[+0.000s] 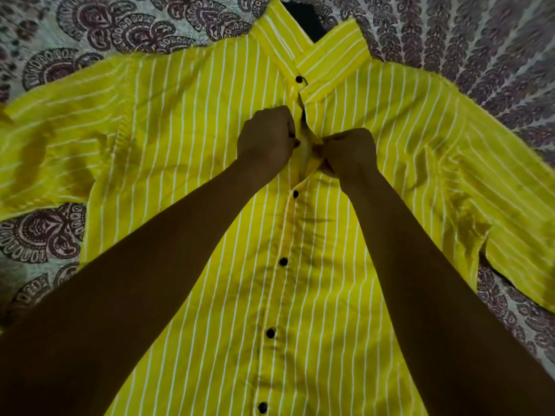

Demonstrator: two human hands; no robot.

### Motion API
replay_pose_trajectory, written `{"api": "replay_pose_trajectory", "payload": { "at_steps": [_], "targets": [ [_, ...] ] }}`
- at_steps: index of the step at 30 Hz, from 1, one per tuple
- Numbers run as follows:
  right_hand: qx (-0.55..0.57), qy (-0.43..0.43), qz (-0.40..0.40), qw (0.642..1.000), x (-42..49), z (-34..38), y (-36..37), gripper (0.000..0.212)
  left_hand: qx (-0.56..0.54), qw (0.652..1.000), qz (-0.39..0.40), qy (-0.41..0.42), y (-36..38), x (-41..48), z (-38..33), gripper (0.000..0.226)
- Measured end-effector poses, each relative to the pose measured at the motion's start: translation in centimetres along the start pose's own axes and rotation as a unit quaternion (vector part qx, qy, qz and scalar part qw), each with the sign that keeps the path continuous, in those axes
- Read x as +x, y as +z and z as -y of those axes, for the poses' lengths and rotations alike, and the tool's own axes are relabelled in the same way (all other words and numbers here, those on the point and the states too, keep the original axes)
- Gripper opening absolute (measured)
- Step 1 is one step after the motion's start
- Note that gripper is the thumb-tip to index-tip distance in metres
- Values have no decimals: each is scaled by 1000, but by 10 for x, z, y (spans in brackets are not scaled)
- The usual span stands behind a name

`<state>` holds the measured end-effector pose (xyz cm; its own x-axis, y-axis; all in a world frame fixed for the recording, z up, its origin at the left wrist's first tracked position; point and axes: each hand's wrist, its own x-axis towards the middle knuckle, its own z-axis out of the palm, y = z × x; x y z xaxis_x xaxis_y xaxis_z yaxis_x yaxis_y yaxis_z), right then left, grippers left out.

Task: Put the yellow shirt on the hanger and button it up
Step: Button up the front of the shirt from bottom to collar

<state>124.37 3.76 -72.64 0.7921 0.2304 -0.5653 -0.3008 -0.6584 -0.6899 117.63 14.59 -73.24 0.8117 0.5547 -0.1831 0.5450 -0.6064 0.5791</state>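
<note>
Shirt [186, 163], yellow with thin white stripes: lies front-up and spread flat on a bedspread [90, 31] printed with dark paisley figures. The collar [279, 34] is at the far end and the hem runs out of view at the near edge. Both short sleeves lie out to the sides.

Buttons, black, in one row down the front:
- Collar button [298, 79], sitting where the two collar ends cross.
- Four lower buttons [283, 261], below the hands, where the front edges lie together.

Between the collar button and the first lower button the front gapes open.

Left hand [265, 139]: fingers curled, pinching the front edge on its side of the gap.

Right hand [348, 154]: fingers curled tight, pinching the opposite edge just beside the left hand. The fingertips are hidden in the cloth, and whether a button sits between them cannot be told.

Dark shape [303, 19]: shows inside the collar opening. Whether it is the hanger cannot be told.
</note>
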Motion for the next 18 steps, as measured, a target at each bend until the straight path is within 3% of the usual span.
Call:
{"api": "replay_pose_trajectory", "payload": {
  "at_steps": [3,6,9,15,18],
  "targets": [
    [181,55,80,979,-7,-2,-9,22,-2,1000,-8,-16,-1,1,-7,11],
    [294,64,68,951,-8,-7,-7,29,-43,999,-19,-23,-1,1,-7,11],
    [320,40,42,946,-8,-9,0,27,-45,998,-50,-15,0,1,-2,12],
    [308,11,46,950,-8,-5,7,24,12,1000,-7,-5,-4,4,-7,12],
    [278,-2,20,960,-7,-5,14,16,-11,1000,-15,0,-5,6,-8,8]
  ]
}}
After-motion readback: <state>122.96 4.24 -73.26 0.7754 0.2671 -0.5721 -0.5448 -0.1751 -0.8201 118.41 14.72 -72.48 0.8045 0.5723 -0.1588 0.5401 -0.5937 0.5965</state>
